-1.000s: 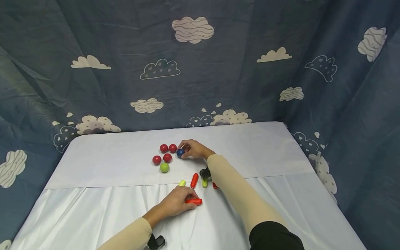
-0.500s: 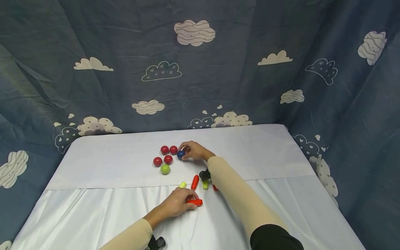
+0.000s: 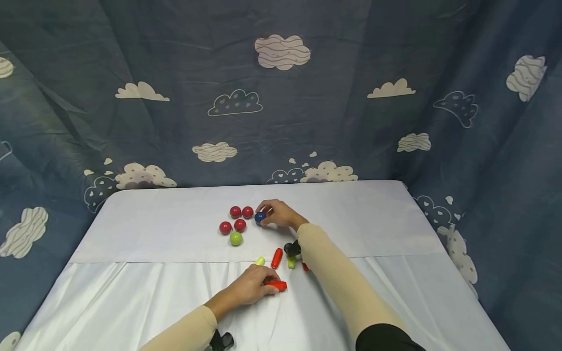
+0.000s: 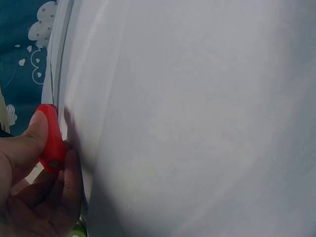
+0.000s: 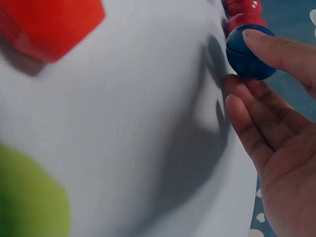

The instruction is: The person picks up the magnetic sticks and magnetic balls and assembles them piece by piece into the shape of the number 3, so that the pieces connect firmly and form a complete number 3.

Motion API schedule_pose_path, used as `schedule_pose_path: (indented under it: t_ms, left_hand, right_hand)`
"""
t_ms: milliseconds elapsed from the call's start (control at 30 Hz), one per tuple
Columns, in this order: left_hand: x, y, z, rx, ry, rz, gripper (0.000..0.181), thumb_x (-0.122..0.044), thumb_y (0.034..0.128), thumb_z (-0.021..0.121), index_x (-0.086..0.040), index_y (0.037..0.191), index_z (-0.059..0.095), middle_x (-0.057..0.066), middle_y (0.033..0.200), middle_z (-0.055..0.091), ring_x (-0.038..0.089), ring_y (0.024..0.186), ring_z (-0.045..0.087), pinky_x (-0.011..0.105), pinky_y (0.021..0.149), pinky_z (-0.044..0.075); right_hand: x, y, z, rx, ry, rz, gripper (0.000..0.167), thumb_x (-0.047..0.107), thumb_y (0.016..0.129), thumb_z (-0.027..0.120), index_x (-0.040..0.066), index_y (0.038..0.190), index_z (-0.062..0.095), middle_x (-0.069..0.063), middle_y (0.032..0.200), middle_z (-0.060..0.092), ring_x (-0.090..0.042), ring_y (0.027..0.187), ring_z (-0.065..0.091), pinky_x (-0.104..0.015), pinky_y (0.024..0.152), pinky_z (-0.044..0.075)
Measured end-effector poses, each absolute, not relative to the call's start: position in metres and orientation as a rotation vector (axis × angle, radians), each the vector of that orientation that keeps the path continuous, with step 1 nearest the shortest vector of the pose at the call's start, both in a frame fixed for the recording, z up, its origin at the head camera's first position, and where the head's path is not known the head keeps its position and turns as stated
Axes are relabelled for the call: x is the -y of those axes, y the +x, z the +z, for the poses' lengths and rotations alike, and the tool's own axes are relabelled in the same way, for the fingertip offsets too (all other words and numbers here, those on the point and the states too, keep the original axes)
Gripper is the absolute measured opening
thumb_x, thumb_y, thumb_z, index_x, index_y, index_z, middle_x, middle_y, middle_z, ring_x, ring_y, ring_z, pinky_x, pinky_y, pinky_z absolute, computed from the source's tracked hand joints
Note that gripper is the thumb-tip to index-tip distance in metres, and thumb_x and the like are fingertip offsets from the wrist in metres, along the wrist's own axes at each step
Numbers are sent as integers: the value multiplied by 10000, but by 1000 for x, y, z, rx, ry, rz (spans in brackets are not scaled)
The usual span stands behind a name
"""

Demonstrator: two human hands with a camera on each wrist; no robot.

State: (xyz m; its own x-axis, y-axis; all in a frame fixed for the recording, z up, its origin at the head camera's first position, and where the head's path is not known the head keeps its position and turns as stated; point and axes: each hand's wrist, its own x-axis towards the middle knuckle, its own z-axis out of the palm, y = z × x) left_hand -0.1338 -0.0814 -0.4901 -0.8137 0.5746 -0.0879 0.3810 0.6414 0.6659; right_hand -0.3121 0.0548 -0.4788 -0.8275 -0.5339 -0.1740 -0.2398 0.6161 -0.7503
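In the head view my left hand pinches a red piece low over the front of the white cloth; the left wrist view shows the red piece between thumb and fingers. Farther back, my right hand holds a blue ball. Thumb on top and fingers below it, the right wrist view shows the blue ball. Left of it are red balls, with a green ball in front of them.
Between the hands lie a red piece, a yellow-green piece and another yellow-green piece. One more red piece is partly hidden by the right sleeve. A patterned dark curtain hangs behind the table.
The head view has shifted slightly, so everything appears a little lower and to the right. Both hands keep their holds, with no clear movement over the cloth.
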Motion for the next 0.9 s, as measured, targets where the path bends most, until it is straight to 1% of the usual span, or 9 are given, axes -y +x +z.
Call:
schedule_pose_path:
  t_ms: [233,500,667,800,900]
  left_hand:
    - [82,-134,-490,-2542,725,957,168,-232,825,761,-136,946,695,-137,778,587,32,719,467,225,691,391]
    - [84,-134,-489,-2580,681,877,156,-244,829,755,-164,942,682,-140,745,542,68,747,447,269,732,372]
    - [82,-133,-489,-2555,662,905,149,-228,833,754,-158,936,671,-133,762,549,72,751,451,263,722,380]
    - [79,-133,-490,-2551,677,933,152,-234,838,751,-158,937,663,-135,777,555,61,752,464,255,725,395]
    - [80,-132,-489,-2567,665,935,152,-227,836,752,-160,935,659,-129,798,569,61,767,475,254,736,411]
  right_hand:
    - [-63,-308,-472,-2430,-587,-1178,339,71,806,769,130,1121,659,-86,1133,624,-211,1019,600,-351,903,489]
    - [-76,-304,-462,-2386,-560,-1347,341,22,803,758,85,1122,656,-114,1159,626,-220,1003,616,-341,919,489]
    - [-86,-296,-460,-2381,-576,-1381,349,46,808,762,74,1138,652,-102,1166,633,-203,982,615,-329,913,491]
    - [-96,-285,-460,-2379,-574,-1392,352,78,801,777,90,1131,657,-81,1154,628,-210,983,600,-340,922,487]
    - [-101,-276,-460,-2361,-599,-1414,371,101,804,779,87,1152,652,-94,1172,612,-229,997,599,-350,927,487]
